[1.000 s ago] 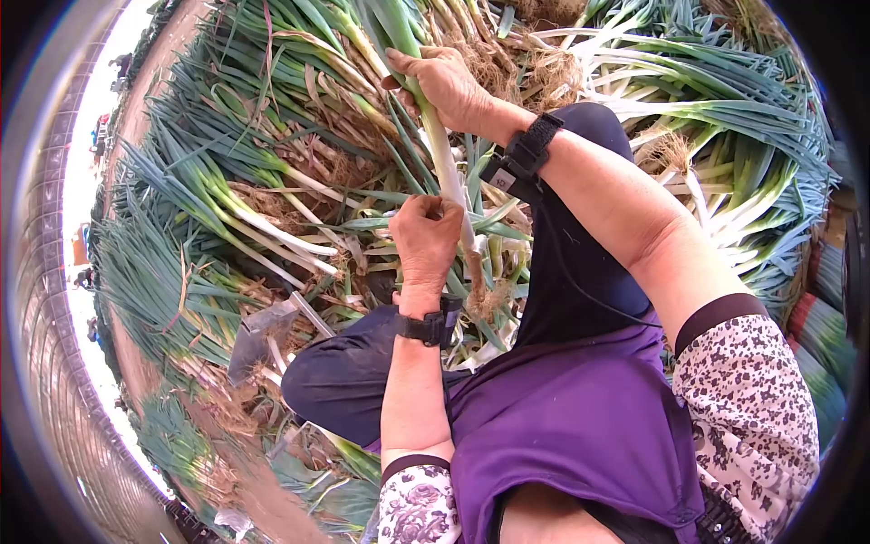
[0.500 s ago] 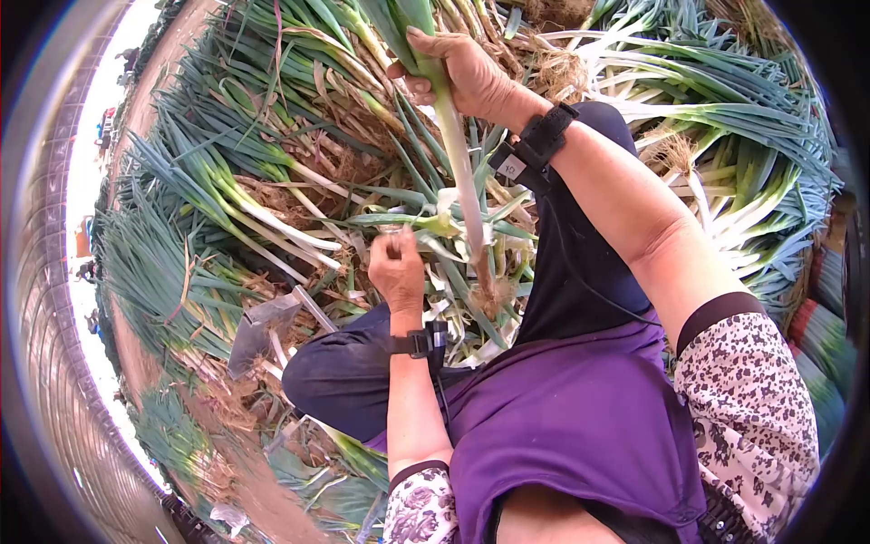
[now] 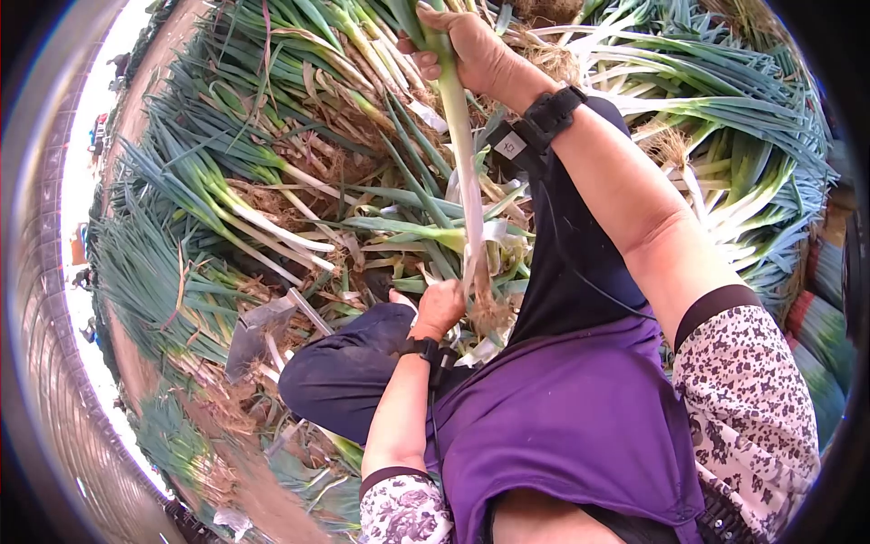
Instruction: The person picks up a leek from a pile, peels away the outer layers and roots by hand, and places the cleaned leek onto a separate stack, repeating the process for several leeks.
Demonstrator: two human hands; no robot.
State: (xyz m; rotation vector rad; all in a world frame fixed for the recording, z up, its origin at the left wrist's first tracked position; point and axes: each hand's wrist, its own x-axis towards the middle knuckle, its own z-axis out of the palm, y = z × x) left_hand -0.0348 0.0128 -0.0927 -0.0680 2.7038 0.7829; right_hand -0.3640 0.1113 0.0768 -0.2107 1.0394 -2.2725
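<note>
My right hand [image 3: 467, 53] is wrapped round the green upper part of a long leek [image 3: 467, 172] at the top centre. The leek hangs nearly upright, its white stem down and its brown roots [image 3: 489, 313] lowest. My left hand [image 3: 441, 306] is closed beside the stem's lower end, just left of the roots; what its fingers pinch is too small to make out. Peeled leaves and scraps [image 3: 426, 233] lie behind and below the stem.
Piled leeks [image 3: 208, 195] spread over the left and top, and another heap [image 3: 734, 127] lies at the right. A metal plate-like piece [image 3: 258, 335] stands left of my bent knee [image 3: 340, 363]. My other leg is right of the leek.
My left hand has moved down and right, from left of the stem to beside its root end. My right hand and the leek have shifted slightly upward.
</note>
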